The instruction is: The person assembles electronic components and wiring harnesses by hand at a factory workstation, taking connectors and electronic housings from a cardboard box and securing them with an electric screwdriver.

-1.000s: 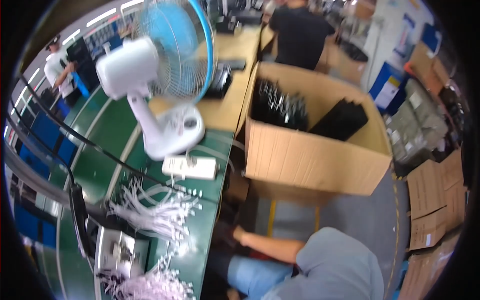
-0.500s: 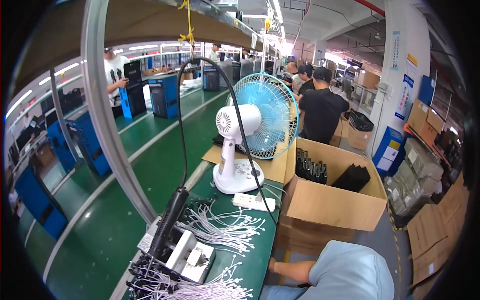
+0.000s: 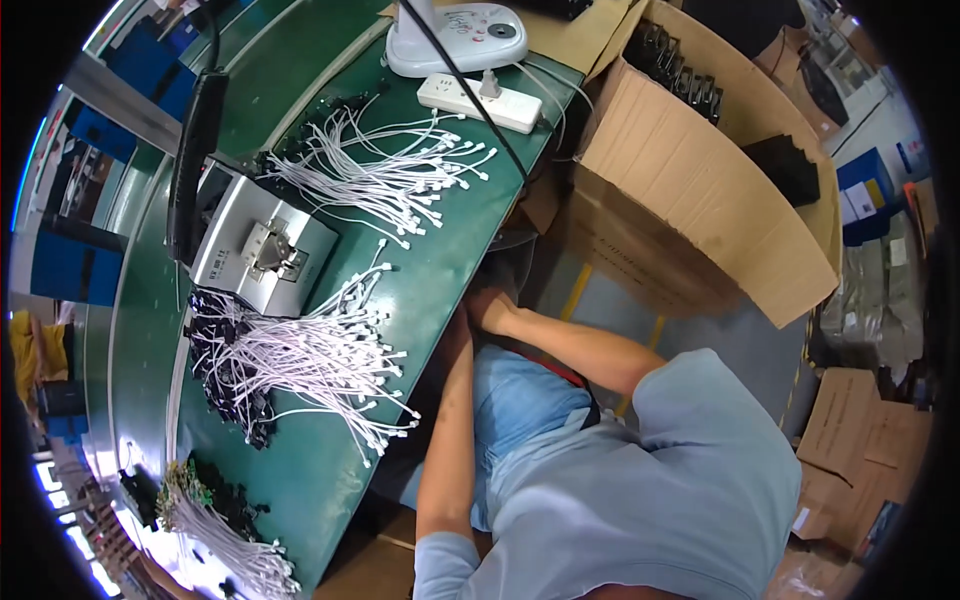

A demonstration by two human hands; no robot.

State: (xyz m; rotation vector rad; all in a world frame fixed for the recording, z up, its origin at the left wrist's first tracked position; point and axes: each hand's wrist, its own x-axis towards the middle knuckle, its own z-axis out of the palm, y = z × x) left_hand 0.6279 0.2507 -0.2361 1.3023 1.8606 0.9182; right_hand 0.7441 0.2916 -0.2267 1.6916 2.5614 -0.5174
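Observation:
Both my arms reach down beside the right edge of the green table (image 3: 420,290). My right hand (image 3: 490,309) is low by the table's side, its fingers mostly out of sight. My left hand (image 3: 456,338) lies in shadow next to it, partly hidden by the table edge. What either hand holds, if anything, cannot be made out. On the table nearest them lies a bundle of white cables (image 3: 310,345) with small white plugs and black ends. A second bundle of white cables (image 3: 385,170) lies beyond, past a silver metal box (image 3: 265,245).
A black hanging tool with a cord (image 3: 197,165) stands over the box. Farther up are a white power strip (image 3: 480,103) and a fan base (image 3: 455,42). A big cardboard box (image 3: 700,190) with black parts stands at the right. More cables (image 3: 225,540) lie at the table's near end.
My view has tilted down, so the fan's head has left the picture. Both my forearms now show, reaching beside the table; before, only the right one did.

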